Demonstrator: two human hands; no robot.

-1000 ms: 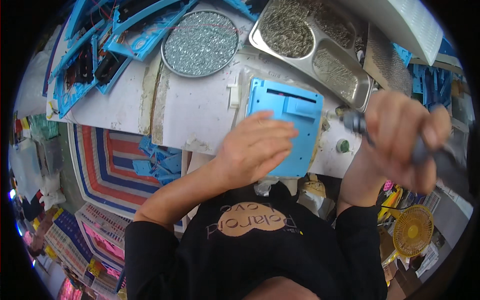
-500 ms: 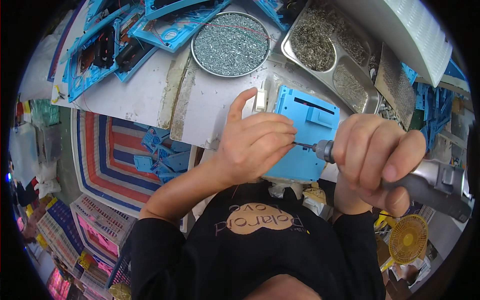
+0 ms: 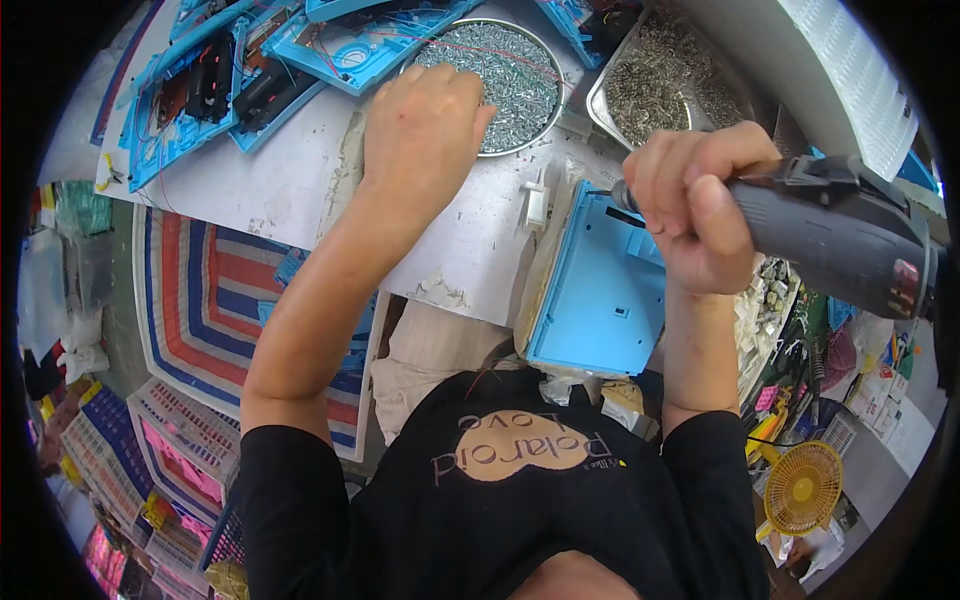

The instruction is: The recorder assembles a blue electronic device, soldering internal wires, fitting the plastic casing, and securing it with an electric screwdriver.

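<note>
My right hand (image 3: 700, 200) is wrapped round a dark grey electric screwdriver (image 3: 830, 215). The tool lies nearly level, its thin bit over the upper left corner of a blue plastic housing (image 3: 590, 290). Whether the bit touches it I cannot tell. That housing has a dark slot near its far edge and a few small holes. My left hand (image 3: 425, 125) is at the left rim of a round metal tray (image 3: 558, 105) full of small silver screws (image 3: 500, 70). Its fingers curl downward and their tips are hidden; what they hold, if anything, does not show.
Blue housings with red wires (image 3: 345, 55) are piled at the far left. A compartmented metal tray (image 3: 600, 100) of small metal parts stands far right. A small white block (image 3: 535, 205) lies beside the housing. Below left is a striped-lined bin (image 3: 230, 330); a yellow fan (image 3: 800, 490) is lower right.
My left hand has left the housing and moved up and left to the screw tray. The screwdriver in my right hand has moved from the housing's middle to its upper left corner.
</note>
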